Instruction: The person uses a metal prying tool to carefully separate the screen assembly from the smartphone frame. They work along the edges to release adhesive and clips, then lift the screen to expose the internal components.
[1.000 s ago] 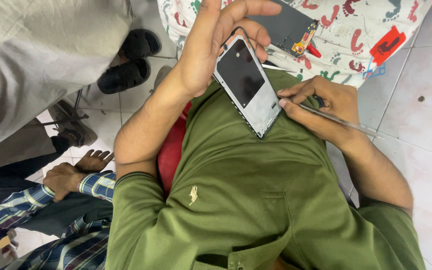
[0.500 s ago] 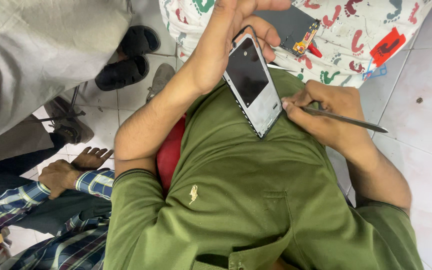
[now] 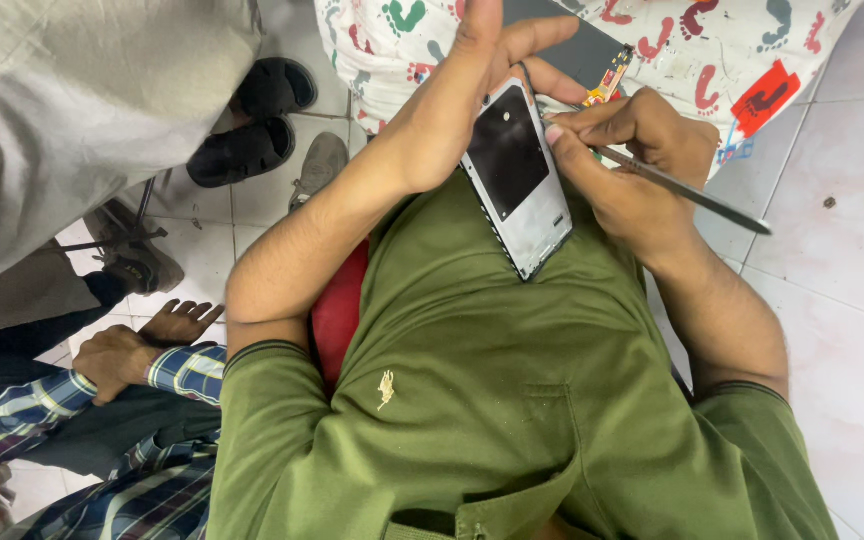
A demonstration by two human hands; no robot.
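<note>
Currently my left hand grips the opened phone at upper centre, braced against my green shirt, so my right hand, pinching metal tweezers, can probe its edge.

Tiled floor under black sandals

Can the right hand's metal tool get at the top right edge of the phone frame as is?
Probably yes: the right hand holds the metal tool beside the phone frame, which the left hand grips from the far side.
</note>
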